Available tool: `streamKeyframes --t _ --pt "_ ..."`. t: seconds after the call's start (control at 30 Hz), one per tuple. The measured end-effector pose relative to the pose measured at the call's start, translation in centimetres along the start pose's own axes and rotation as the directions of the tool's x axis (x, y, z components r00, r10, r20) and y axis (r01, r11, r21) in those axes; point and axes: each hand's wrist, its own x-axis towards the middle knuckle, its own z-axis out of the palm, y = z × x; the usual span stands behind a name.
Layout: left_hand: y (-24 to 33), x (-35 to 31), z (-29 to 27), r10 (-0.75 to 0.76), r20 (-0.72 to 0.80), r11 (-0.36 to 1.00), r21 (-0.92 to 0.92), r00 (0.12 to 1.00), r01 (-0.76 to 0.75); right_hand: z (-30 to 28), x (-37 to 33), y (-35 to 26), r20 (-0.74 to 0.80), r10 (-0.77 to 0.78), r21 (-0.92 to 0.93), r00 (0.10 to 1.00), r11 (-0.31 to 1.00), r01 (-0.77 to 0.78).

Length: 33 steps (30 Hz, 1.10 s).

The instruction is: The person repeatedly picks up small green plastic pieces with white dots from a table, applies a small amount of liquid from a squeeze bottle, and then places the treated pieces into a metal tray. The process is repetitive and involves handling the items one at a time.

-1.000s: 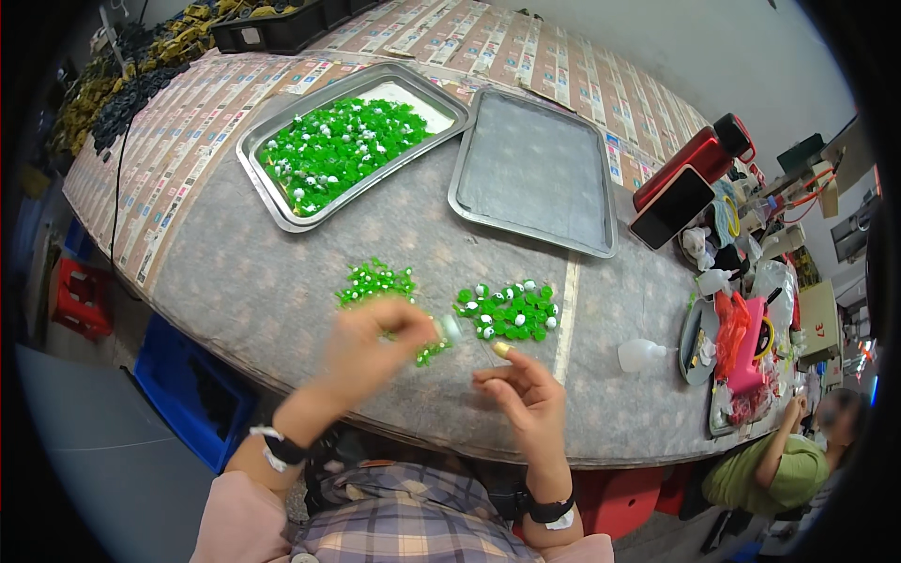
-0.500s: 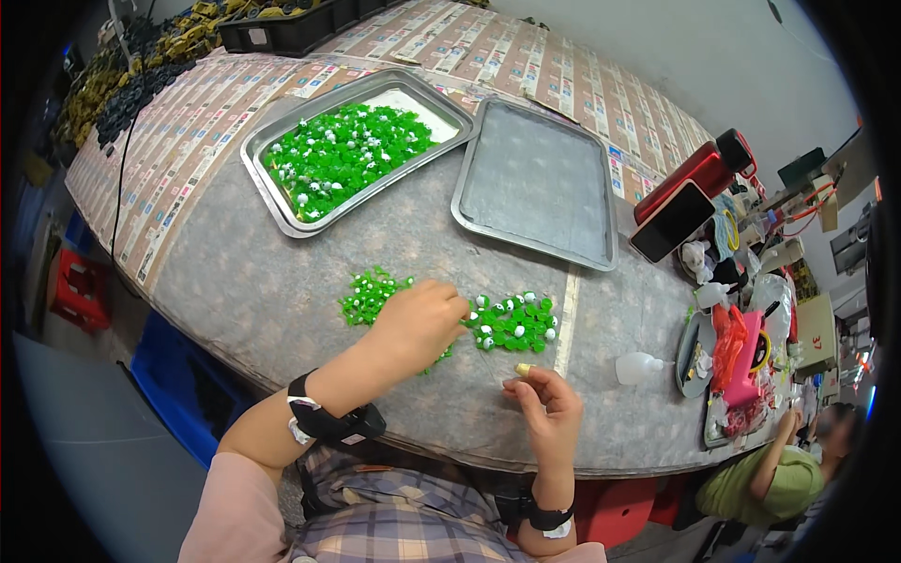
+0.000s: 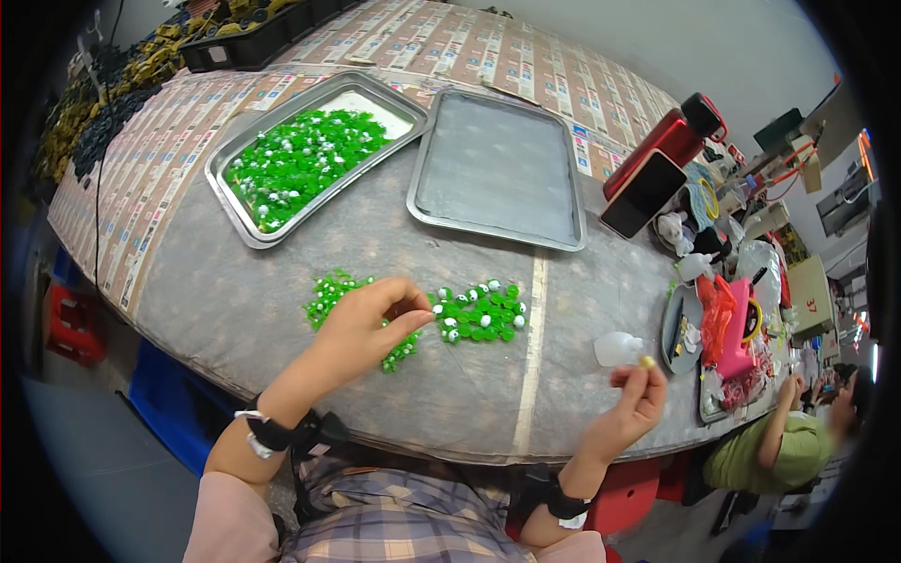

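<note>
My left hand (image 3: 368, 319) is closed in a pinch, thumb and forefinger tips together, at the left edge of a cluster of green pieces with white eyeball-like beads (image 3: 481, 314). A white bead sits right by the fingertips; I cannot tell whether it is pinched. Under and beside this hand lies a pile of small green and white pieces (image 3: 330, 289), partly covered by it. My right hand (image 3: 631, 408) is raised near the table's front edge, fingers curled together, with a pale yellow covering on one fingertip. Just behind it lies a translucent white squeeze bottle (image 3: 616, 349). What the right fingers hold, if anything, is hidden.
A metal tray (image 3: 225, 202) full of green and white pieces stands behind, beside a bare metal tray (image 3: 497, 169). Right of them are a phone (image 3: 642, 193), a red flask (image 3: 654, 150), a grey dish (image 3: 678, 352) and a pink holder (image 3: 738, 328). Another person (image 3: 779, 450) sits at right.
My right hand has moved right, from in front of the bead cluster to the squeeze bottle. The left hand has turned so its thumb and forefinger pinch shows. The whole view has shifted.
</note>
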Motion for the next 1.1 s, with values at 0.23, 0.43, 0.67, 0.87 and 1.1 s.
streamKeyframes --t 0.23,0.43,0.67,0.87,1.1 --pt "-0.1 -3.8 2.6 -0.053 0.269 0.662 -0.711 0.962 0.236 -1.8 3.4 4.4 0.075 0.023 -0.367 0.997 0.930 0.006" --pt "-0.9 -5.4 4.3 -0.089 0.240 0.607 -0.756 0.967 0.244 -1.8 3.0 5.2 0.356 0.189 -0.287 0.915 0.954 -0.086" --pt "-1.3 -5.8 5.4 -0.124 0.219 0.634 -0.733 0.968 0.247 2.7 -3.9 -3.3 0.728 0.165 0.261 0.665 0.831 -0.492" --pt "-1.4 -5.7 5.1 -0.205 0.200 0.539 -0.794 0.958 0.281 4.3 -6.2 -4.4 0.826 -0.009 0.266 0.564 0.888 -0.376" --pt "-1.1 -6.1 5.0 -0.192 0.099 0.578 -0.792 0.976 0.194 4.8 -7.1 -4.2 0.783 0.089 0.360 0.616 0.743 -0.564"
